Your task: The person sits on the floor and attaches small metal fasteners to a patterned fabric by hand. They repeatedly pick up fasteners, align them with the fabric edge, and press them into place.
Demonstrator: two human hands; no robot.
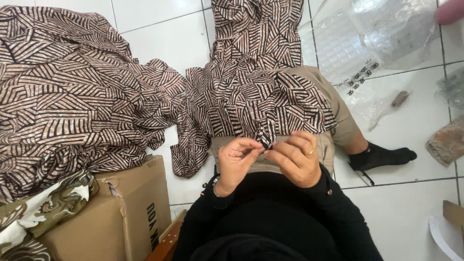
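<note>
A brown, black and cream striped patterned garment [241, 92] lies over my lap and trails up across the white tiled floor. My left hand [235, 162] and my right hand [296, 157] meet just below its lower edge. Both pinch a small fold of the fabric [266, 139] between thumb and fingertips. A gold ring sits on one finger of my right hand. Whether a needle or thread is in my fingers is too small to tell. I wear black sleeves and beige trousers.
A large heap of the same patterned fabric [67, 92] covers the left floor. A cardboard box [121, 212] stands at lower left with floral cloth [43, 208] on it. Clear plastic bags [372, 38] with small dark hooks [360, 79] lie at upper right. My black-socked foot [382, 155] rests at the right.
</note>
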